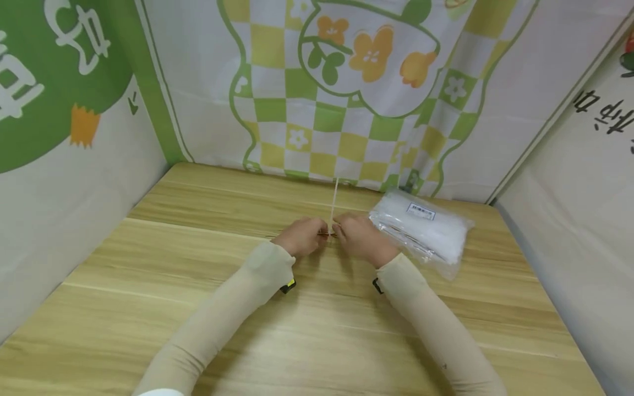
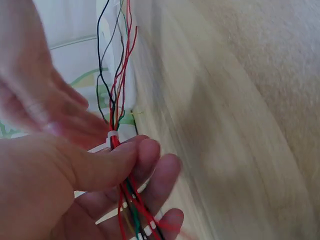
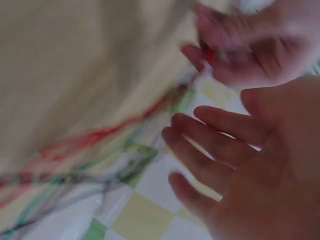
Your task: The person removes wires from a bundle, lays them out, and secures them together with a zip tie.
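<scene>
A bundle of thin red, black and green wires [image 2: 117, 92] runs through my left hand [image 1: 304, 236], pinched between thumb and fingertips. Around the bundle, just past the thumb, sits a white cable tie [image 2: 113, 134]. Its long tail [image 1: 334, 204] stands up between my two hands in the head view. My right hand [image 1: 364, 239] is close beside the tie. In the right wrist view the fingers [image 3: 210, 140] of that hand are spread and mostly straight, apart from the wires, which look blurred there.
On the wooden table [image 1: 317, 341], to the right of my right hand, lies a clear plastic bag [image 1: 421, 225] with white contents and a barcode label. A printed fabric wall [image 1: 346, 148] rises behind the table's far edge, with further walls at both sides.
</scene>
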A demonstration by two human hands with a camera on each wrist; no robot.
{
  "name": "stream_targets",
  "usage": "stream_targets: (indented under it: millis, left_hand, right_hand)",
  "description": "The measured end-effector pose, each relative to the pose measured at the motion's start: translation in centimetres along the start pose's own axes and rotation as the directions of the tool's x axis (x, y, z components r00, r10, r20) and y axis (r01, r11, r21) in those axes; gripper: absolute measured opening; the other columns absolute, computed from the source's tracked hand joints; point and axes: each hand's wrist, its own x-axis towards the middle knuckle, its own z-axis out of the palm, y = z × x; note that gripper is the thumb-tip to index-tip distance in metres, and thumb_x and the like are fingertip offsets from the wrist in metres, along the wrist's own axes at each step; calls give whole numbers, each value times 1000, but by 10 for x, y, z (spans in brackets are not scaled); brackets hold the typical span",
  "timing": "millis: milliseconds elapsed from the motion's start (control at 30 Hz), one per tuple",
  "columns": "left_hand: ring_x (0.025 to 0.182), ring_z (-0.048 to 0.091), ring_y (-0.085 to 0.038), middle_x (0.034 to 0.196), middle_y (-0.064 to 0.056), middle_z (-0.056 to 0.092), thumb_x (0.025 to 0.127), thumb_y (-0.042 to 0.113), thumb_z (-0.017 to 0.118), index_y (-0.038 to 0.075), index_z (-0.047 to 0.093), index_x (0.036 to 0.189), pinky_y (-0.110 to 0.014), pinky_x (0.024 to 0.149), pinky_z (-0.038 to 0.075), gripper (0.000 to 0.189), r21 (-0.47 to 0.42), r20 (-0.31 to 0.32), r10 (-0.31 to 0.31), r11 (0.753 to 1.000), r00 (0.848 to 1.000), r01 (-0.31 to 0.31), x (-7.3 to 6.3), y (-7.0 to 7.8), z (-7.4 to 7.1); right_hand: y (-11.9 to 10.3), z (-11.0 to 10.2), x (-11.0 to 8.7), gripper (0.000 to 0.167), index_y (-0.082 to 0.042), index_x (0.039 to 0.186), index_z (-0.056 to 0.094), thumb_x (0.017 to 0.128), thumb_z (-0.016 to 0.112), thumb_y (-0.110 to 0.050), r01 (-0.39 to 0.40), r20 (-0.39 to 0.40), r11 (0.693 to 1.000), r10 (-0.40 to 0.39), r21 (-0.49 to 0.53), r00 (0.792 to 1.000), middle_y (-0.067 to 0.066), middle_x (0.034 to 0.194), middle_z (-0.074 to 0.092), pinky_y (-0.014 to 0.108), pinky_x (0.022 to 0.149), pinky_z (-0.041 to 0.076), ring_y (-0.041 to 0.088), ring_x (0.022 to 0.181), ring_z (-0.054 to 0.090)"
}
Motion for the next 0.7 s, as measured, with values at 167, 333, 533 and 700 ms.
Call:
stream_targets:
  millis: [167, 333, 533, 700]
  left_hand:
    - [117, 69, -29, 123, -12, 75, 105, -3, 56, 2, 73, 122, -42, 100, 56, 25, 11, -38, 31, 999, 999, -31, -1, 0, -3]
    - [122, 70, -29, 128, -12, 75, 104, -4, 58, 6, 74, 129, -42, 103, 57, 31, 95, -85, 63, 994, 994, -55, -5, 3, -5]
    - [113, 75, -26, 121, -8, 79, 100, -5, 66, 9, 77, 125, -40, 92, 62, 31, 210, -146, 164, 969, 976, -131, -12, 2, -11]
    - [87, 73, -18, 101, -3, 80, 99, -2, 68, 10, 79, 104, -32, 71, 58, 17, 357, -122, 263, 911, 957, -205, -17, 0, -13]
  right_hand:
    - [-2, 15, -4, 23, -6, 100, 68, 112, 52, -18, 81, -35, 976, -90, -203, 995, 13, 96, 74, 54, 94, 53, 34, 98, 72]
    - [4, 17, -7, 18, -7, 113, 65, 100, 62, 5, 103, -27, 971, -111, -215, 993, 14, 106, 69, 41, 74, 58, 31, 87, 69]
    - [16, 14, -10, 8, -15, 98, 61, 106, 62, -14, 176, -109, 929, -222, -325, 969, 4, 83, 67, 38, 50, 50, 21, 58, 60]
    - [23, 10, -14, 16, -17, 91, 56, 105, 62, -22, 278, -121, 897, -335, -343, 934, -1, 71, 69, 38, 47, 47, 18, 54, 57]
